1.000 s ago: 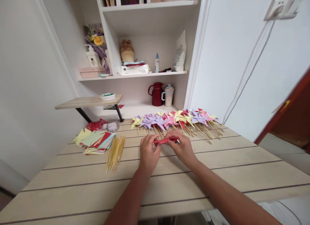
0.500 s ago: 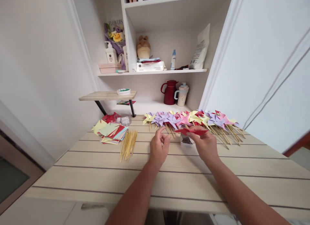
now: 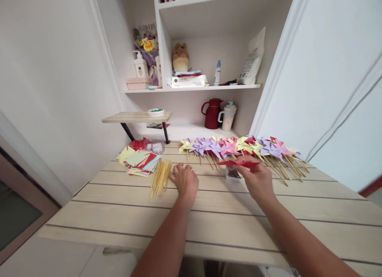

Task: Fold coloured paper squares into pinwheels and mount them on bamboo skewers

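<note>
My right hand pinches a red paper pinwheel and holds it up, flat and edge-on to me, with no stick visible on it. Just below the pinwheel, a small clear box with dark contents rests on the table. My left hand is low over the table, palm down, fingers loosely apart. Its fingertips are at the right edge of a bundle of thin wooden sticks; whether they touch the sticks is unclear.
Many finished pinwheels on sticks lie along the table's back. Cut paper sheets are stacked at left, beside a clear bag. A small raised shelf stands behind them. A red jug and a cup are farther back.
My left hand has moved left and down from beside the pinwheel to the sticks, its fingers spreading. My right hand still holds the red pinwheel. The view has shifted slightly.
</note>
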Available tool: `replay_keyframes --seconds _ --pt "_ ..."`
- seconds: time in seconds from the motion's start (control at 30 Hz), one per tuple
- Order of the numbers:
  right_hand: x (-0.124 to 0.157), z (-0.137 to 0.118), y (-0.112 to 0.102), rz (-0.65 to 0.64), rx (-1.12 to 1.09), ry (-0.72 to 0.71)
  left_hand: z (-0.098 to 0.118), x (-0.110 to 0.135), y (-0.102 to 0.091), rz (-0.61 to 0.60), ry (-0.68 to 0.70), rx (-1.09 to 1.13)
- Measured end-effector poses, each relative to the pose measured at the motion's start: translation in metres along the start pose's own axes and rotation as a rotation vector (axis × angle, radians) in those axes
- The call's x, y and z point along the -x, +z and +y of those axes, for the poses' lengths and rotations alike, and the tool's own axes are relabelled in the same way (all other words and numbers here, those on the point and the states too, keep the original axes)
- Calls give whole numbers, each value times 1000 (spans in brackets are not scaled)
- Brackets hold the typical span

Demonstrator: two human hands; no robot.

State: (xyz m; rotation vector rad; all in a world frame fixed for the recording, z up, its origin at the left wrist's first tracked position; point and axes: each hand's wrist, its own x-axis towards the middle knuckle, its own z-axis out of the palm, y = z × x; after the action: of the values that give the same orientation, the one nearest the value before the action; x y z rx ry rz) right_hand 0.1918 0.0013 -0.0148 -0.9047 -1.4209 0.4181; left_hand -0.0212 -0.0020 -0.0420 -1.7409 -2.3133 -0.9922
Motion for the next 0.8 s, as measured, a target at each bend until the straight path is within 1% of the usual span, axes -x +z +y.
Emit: replay_keyframes --seconds 0.27,0.33,0.47,0.53,0.63,0.73,0.8 --pt "0 0 0 -26 -18 14 -4 -4 -1 -42 -45 -28" --pt "1 -1 0 -27 -14 9 -3 -4 -1 -43 -7 -12" --pt "0 -1 -1 -22 -4 19 0 -1 1 -65 135 55" --pt "0 -1 0 -19 -9 15 1 -1 1 -58 150 65" --pt "0 -5 1 -21 -13 10 0 -4 -3 -21 98 51" --pt "-1 -8 2 -20 -27 4 -4 -10 -10 25 10 4" --pt "-1 -9 2 -28 -44 0 -6 -14 -13 -19 -31 -51"
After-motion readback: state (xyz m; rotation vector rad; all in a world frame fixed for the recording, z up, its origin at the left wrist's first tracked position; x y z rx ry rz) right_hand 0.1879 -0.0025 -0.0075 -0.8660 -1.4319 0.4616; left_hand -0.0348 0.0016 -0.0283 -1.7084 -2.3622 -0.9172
